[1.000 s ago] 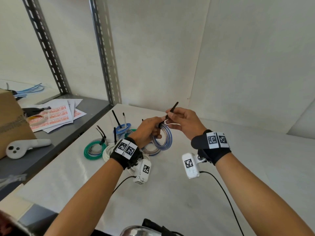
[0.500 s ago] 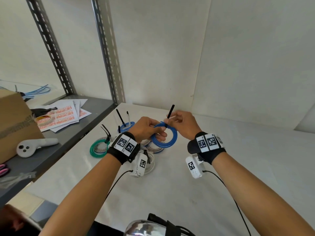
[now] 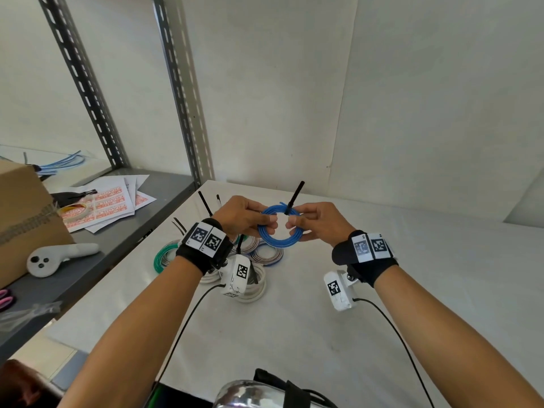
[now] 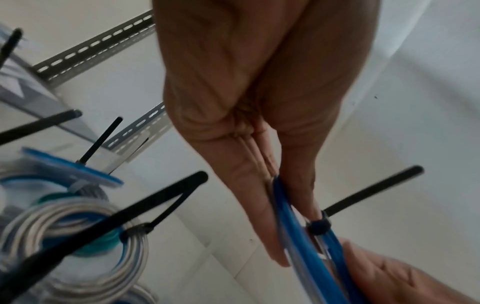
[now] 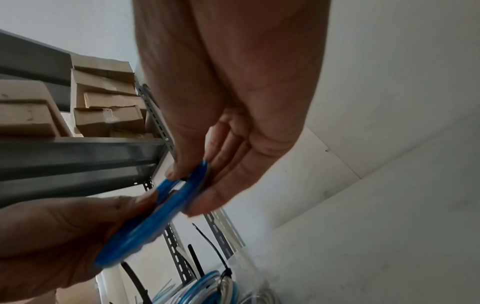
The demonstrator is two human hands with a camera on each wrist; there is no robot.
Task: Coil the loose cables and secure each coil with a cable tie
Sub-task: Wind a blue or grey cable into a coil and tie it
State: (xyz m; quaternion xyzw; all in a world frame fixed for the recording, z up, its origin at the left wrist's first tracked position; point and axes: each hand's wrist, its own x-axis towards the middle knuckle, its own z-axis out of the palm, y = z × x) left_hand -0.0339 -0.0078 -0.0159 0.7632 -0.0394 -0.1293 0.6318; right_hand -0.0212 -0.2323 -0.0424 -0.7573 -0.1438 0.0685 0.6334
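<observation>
1. White table (image 3: 441,290) under white walls is where we're working, with a grey metal shelf (image 3: 123,231) off to our left.
2. Our left hand (image 3: 241,216) pinches the left side of the blue cable coil (image 3: 279,244), thumb and fingers curled onto the strands.
3. Our right hand (image 3: 321,222) pinches the right side the same way, so the coil hangs between both hands, up off the table.
4. A black cable tie (image 3: 294,195) is cinched round the top of the coil, its tail sticking up and away from us. In the left wrist view the tie's head (image 4: 318,225) sits right on the blue strands.
5. Below our hands on the table there's a bunch of finished coils: a green one (image 3: 159,259), a white one (image 3: 256,290), and a striped one (image 3: 272,256), with black tie tails poking up.
6. On the shelf: printed sheets (image 3: 117,198), a cardboard box (image 3: 20,219), and a white controller (image 3: 56,257).
</observation>
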